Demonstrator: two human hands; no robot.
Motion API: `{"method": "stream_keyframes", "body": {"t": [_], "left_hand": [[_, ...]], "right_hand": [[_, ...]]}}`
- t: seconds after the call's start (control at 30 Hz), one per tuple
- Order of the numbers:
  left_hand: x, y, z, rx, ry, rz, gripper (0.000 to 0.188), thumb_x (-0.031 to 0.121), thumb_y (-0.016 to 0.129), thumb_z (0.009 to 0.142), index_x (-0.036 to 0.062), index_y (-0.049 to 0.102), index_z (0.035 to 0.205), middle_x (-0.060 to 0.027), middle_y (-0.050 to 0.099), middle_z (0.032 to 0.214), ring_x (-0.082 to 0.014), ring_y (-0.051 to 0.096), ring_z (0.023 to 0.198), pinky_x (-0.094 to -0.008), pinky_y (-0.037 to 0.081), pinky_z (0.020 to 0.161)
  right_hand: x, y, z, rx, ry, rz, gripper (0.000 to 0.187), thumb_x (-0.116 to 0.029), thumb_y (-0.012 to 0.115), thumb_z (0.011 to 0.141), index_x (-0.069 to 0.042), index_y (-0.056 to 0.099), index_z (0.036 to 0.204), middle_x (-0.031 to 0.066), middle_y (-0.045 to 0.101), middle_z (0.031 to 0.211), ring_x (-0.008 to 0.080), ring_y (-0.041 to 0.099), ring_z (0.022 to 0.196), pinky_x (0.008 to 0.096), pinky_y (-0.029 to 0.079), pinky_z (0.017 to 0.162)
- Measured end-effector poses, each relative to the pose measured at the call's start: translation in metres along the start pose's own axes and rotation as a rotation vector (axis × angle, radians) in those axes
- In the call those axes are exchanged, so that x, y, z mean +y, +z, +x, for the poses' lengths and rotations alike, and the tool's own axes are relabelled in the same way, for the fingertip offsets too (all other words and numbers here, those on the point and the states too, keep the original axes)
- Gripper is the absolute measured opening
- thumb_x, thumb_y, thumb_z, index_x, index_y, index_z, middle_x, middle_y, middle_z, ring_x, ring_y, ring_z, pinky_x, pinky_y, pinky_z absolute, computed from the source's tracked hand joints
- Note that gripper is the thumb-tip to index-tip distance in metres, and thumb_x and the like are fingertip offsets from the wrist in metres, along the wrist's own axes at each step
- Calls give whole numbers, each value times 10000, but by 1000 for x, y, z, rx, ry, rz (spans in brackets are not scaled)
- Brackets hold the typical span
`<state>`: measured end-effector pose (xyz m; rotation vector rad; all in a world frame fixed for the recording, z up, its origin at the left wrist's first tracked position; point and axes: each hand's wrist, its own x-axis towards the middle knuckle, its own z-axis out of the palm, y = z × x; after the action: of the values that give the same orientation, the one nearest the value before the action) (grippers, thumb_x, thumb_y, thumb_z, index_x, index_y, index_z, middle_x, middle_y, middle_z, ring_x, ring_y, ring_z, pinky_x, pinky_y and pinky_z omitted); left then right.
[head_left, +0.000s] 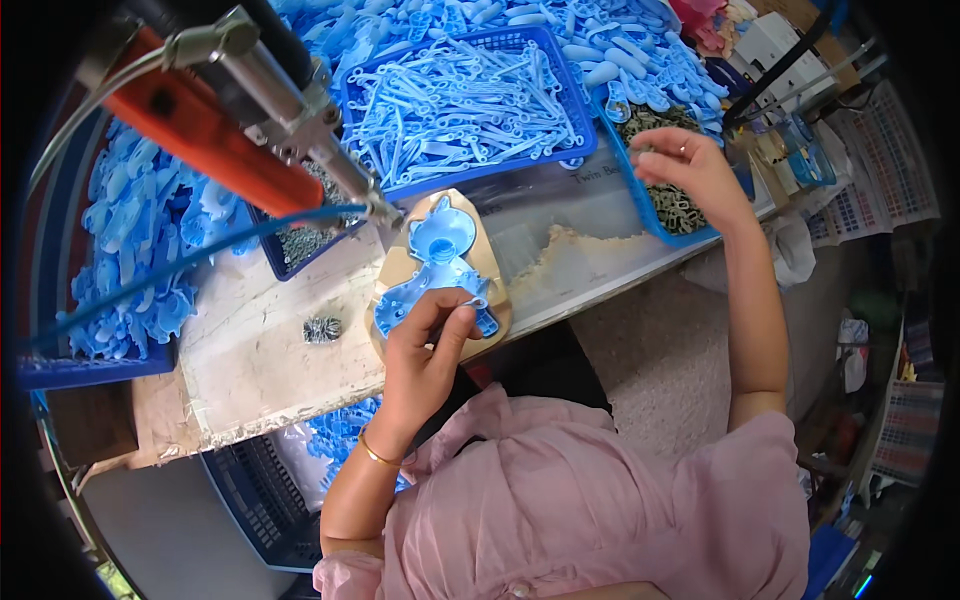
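A light-blue moulded plastic shell (440, 235), shaped like an animal figure, lies hollow side up in a tan block-like holder (395, 265) on the table. My left hand (428, 350) is over its lower end, thumb and forefinger pinched together. A small light-blue bit shows at the fingertips, too small to name. Off to the right, my right hand (692, 172) hovers above a narrow blue tray (641, 200) of small dark metal pieces (675, 212). Its fingers are drawn together, and whatever they hold is too small to make out.
A blue basket (480, 178) of light-blue plastic sticks stands behind the holder. An orange-and-metal tool (200, 130) with a blue hose hangs at upper left. Screws (300, 245) fill a dark tray; a spring-like metal bundle (322, 330) lies nearby. Blue parts (140, 230) are heaped left.
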<state>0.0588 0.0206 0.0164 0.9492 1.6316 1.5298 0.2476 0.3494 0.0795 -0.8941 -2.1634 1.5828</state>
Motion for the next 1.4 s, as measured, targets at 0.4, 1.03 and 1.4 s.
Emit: {"method": "stream_keyframes", "body": {"t": [0.4,1.03,1.4], "left_hand": [[14,-5,4,11,-26,-64,145,114,589,1048,-15,643,1087,-32,674,861,-86,643,821,-248,512,759],[2,-29,4,10,-55,-117,158,127,599,1039,-3,517,1072,-51,657,865,-96,664,815,-251,510,759],[-5,-20,0,5,6,61,213,153,675,991,17,521,1047,-107,708,824,-153,701,742,-291,528,691]], "right_hand": [[-22,148,3,-535,-131,295,309,-95,595,1026,-31,568,1328,47,668,1093,126,674,978,290,553,858],[-41,168,2,-754,22,143,280,2,634,939,-13,680,1215,41,666,920,100,664,746,254,545,686],[-47,170,-5,-664,107,184,156,-35,679,928,-6,636,1075,19,648,822,79,648,699,229,517,604]]}}
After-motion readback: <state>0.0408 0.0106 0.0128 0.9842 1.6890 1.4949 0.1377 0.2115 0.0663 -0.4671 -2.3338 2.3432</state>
